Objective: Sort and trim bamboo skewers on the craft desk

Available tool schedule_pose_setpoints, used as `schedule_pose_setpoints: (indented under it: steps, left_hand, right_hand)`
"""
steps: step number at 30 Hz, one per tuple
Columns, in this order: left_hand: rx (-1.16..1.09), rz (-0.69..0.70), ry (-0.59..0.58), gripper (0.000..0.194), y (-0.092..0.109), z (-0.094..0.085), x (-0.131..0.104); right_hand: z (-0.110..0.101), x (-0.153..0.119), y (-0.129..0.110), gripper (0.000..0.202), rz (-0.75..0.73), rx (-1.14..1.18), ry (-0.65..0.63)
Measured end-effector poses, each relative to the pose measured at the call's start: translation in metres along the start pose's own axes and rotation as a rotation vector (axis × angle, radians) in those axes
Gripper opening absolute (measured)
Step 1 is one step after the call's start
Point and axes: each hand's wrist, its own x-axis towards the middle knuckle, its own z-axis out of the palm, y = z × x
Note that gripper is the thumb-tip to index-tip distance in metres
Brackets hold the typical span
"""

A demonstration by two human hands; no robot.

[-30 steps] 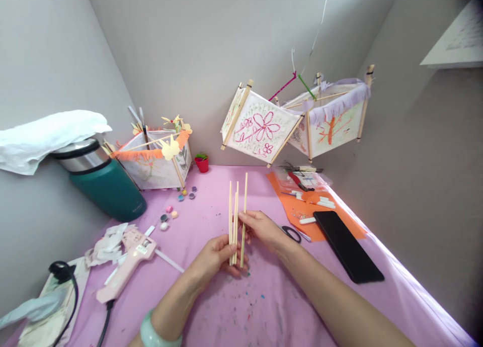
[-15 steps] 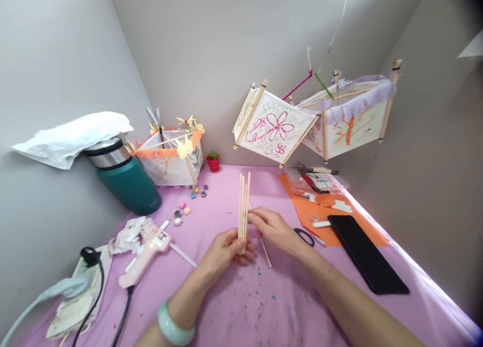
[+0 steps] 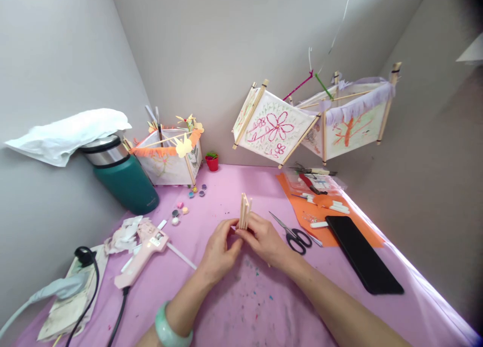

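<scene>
A small bundle of thin wooden sticks point(image 3: 244, 212) stands upright between my two hands over the middle of the pink cloth. My left hand point(image 3: 222, 250) has its fingers closed round the left side and bottom of the bundle. From the right, my right hand point(image 3: 265, 239) pinches the same sticks low down, its fingers partly hidden behind them. Black-handled scissors point(image 3: 294, 235) lie partly open just right of my right hand. The tip of another stick shows beneath my right hand.
At left are a pink glue gun point(image 3: 145, 254), a power strip point(image 3: 71, 291), a teal bottle point(image 3: 126, 183) and a decorated lantern point(image 3: 166, 166). A black phone-like slab point(image 3: 364, 254) overlaps orange sheets point(image 3: 302, 211) at right. Painted lanterns point(image 3: 277, 125) hang above the back edge.
The sticks have tipped and now look shorter. My right hand has moved down and left to meet my left hand at their base. The scissors have come into fuller view.
</scene>
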Motion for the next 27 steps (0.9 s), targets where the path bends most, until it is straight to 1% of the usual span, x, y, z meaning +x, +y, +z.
schedule_pose_setpoints:
  steps: [2, 4, 7, 10, 14, 16, 21, 24, 27]
  left_hand:
    - [0.053, 0.092, 0.057, 0.034, 0.001, -0.001, 0.000]
    - [0.069, 0.149, 0.087, 0.032, 0.005, -0.003, -0.001]
    - [0.023, 0.168, 0.100, 0.026, 0.011, -0.007, -0.001]
    - [-0.101, 0.088, 0.084, 0.023, 0.012, -0.010, 0.001]
    - [-0.323, -0.131, 0.067, 0.026, 0.009, -0.011, 0.002]
    - [-0.400, -0.207, 0.055, 0.028, 0.008, -0.012, 0.003]
    - [-0.504, -0.279, 0.071, 0.033, 0.008, -0.012, 0.004]
    - [-0.561, -0.312, 0.045, 0.037, 0.008, -0.011, 0.005]
    - [-0.585, -0.331, 0.020, 0.038, 0.006, -0.011, 0.005]
  right_hand:
    - [0.005, -0.001, 0.005, 0.010, 0.022, 0.017, -0.030]
    - [0.008, -0.002, 0.006, 0.013, 0.047, 0.029, -0.056]
    - [0.009, -0.003, 0.003, 0.014, 0.042, 0.090, -0.127]
    - [0.010, -0.003, -0.003, 0.018, 0.031, 0.174, -0.192]
    - [0.012, -0.003, -0.007, 0.018, 0.041, 0.301, -0.224]
    - [0.012, -0.003, -0.007, 0.019, 0.073, 0.381, -0.252]
    - [0.014, -0.004, -0.004, 0.018, 0.198, 0.521, -0.308]
    - [0.016, -0.006, -0.001, 0.015, 0.304, 0.611, -0.372]
    - [0.018, -0.007, 0.002, 0.012, 0.374, 0.616, -0.375]
